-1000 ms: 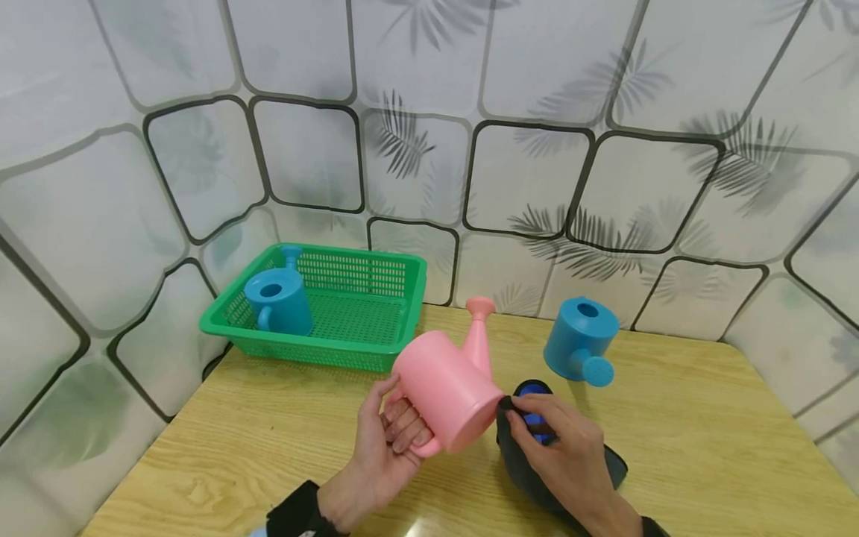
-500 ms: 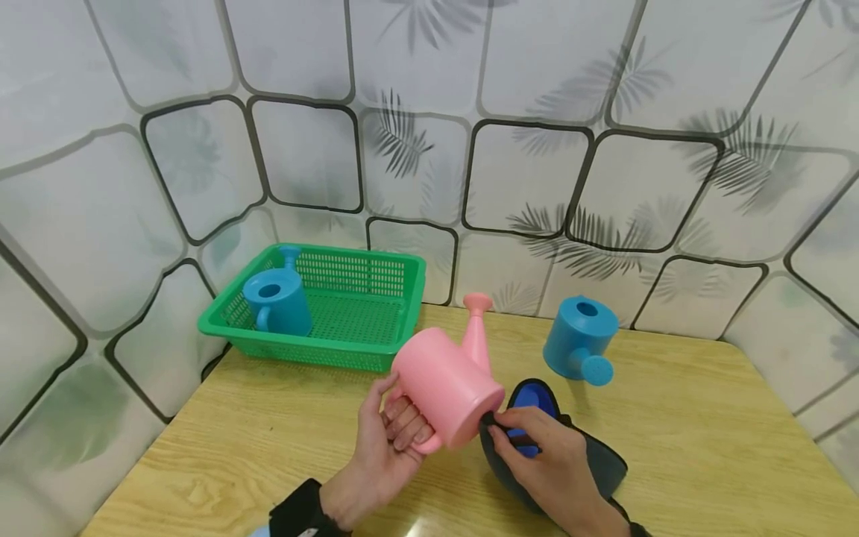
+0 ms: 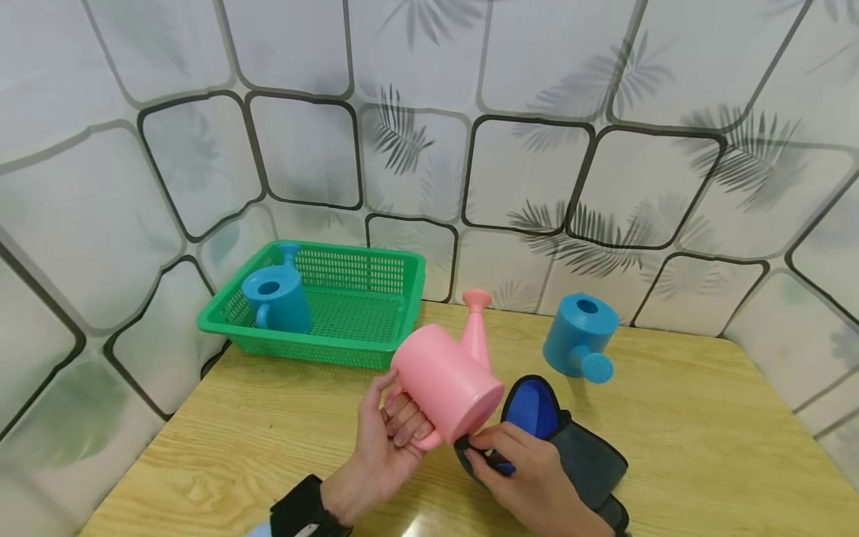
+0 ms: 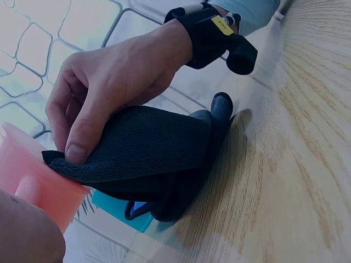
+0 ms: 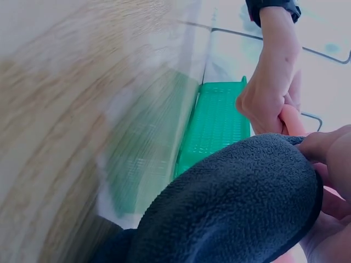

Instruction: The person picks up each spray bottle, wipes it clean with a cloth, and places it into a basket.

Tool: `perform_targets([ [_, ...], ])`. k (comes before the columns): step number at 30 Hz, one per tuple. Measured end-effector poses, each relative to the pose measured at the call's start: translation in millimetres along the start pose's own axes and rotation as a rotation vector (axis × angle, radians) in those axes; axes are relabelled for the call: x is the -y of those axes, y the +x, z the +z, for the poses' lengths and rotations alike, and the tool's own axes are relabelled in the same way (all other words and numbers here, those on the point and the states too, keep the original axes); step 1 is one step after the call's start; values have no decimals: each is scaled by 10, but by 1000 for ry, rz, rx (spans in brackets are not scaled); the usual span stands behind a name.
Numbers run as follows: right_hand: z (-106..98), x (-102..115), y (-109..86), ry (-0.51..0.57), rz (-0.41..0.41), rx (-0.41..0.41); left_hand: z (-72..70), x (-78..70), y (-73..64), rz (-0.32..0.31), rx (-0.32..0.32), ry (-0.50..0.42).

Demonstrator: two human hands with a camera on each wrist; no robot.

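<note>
A pink watering can (image 3: 446,380) is held tilted above the table in my left hand (image 3: 385,455), whose fingers curl round its handle. Its bottom faces right and toward me, and its spout points up and away. My right hand (image 3: 526,473) pinches the edge of a dark grey, black-trimmed cloth (image 3: 593,462) with a blue side, right at the can's bottom rim. In the left wrist view the pinched corner of the cloth (image 4: 148,142) overlaps the pink can (image 4: 57,203). The fuzzy grey side of the cloth (image 5: 236,203) fills the foreground of the right wrist view.
A green basket (image 3: 268,337) stands at the back left against the patterned wall covering, with one blue watering can (image 3: 278,302) in it. Another blue watering can (image 3: 580,335) stands on the wooden table (image 3: 705,418) at the back right, its spout toward me.
My right hand has moved left and toward me along the can's bottom rim, drawing the cloth's edge with it. More of the cloth's blue side shows. The left hand and pink can have barely moved.
</note>
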State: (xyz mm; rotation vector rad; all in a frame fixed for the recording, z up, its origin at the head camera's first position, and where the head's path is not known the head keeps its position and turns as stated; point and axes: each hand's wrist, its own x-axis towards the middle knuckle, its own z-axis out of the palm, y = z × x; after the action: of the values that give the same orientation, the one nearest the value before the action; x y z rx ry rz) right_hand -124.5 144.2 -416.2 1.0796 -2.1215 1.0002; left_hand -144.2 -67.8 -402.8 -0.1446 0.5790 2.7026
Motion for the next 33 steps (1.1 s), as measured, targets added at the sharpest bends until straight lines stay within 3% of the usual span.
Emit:
perform_targets([
  [11, -23, -39, -3, -30, 13, -11, 16, -26, -14, -7, 2, -4],
  [24, -221, -167, 79, -143, 149, -60, -10, -48, -52, -24, 9, 18],
  [33, -327, -199, 109, -146, 172, -110, -38, -45, -60, -51, 39, 19],
])
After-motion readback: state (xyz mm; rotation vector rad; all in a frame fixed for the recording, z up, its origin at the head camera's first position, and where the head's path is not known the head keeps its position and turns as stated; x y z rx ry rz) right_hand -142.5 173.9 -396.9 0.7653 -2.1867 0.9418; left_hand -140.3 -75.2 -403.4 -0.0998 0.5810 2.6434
